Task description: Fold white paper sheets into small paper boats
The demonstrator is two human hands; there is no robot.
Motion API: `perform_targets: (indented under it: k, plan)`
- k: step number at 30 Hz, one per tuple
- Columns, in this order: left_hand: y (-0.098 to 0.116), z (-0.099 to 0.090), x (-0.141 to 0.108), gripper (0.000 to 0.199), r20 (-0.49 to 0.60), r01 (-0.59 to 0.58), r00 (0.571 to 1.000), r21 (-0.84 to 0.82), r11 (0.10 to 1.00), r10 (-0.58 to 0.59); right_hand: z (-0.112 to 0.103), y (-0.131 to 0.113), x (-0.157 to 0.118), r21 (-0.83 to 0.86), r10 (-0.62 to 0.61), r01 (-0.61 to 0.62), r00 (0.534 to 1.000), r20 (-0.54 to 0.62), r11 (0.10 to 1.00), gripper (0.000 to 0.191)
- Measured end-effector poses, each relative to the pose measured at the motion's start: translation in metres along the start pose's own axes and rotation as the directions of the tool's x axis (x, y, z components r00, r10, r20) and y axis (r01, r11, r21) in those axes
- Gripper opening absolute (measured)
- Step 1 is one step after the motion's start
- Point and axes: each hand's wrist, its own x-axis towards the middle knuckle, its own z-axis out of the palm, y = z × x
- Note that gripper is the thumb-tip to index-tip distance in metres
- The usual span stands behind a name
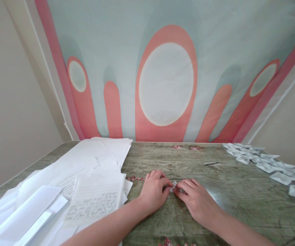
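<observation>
Between my two hands, just above the middle of the table, is a small folded piece of paper (173, 186), white with grey marks. My left hand (155, 189) pinches its left end between thumb and fingertips. From the other side, my right hand (195, 198) grips the right end, its fingers closed together. Only the middle of the folded paper shows; its ends are hidden by my fingers. Left of my left hand lies a stack of handwritten sheets (96, 201) on top of other loose paper.
White paper sheets (91, 153) and folded strips (26, 215) cover the left of the wood-grain table (162, 222). Several folded paper boats (267, 167) line the right edge. A hanging cloth (121, 41) with pink shapes stands behind the table's far edge.
</observation>
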Motion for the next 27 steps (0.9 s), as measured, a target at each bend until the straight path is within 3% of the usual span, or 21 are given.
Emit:
perform_targets:
  k: [12, 27]
  plan:
    - [0.003, -0.002, -0.001, 0.013, 0.017, 0.01, 1.0, 0.04, 0.999, -0.011, -0.007, 0.001, 0.002, -0.029, 0.047, -0.045, 0.996, 0.071, 0.999, 0.022]
    - [0.008, -0.008, -0.003, 0.019, 0.053, -0.064, 0.997, 0.157, 0.985, 0.057, -0.026, 0.006, -0.001, -0.248, 0.132, -0.079, 0.97, 0.204, 0.965, 0.019]
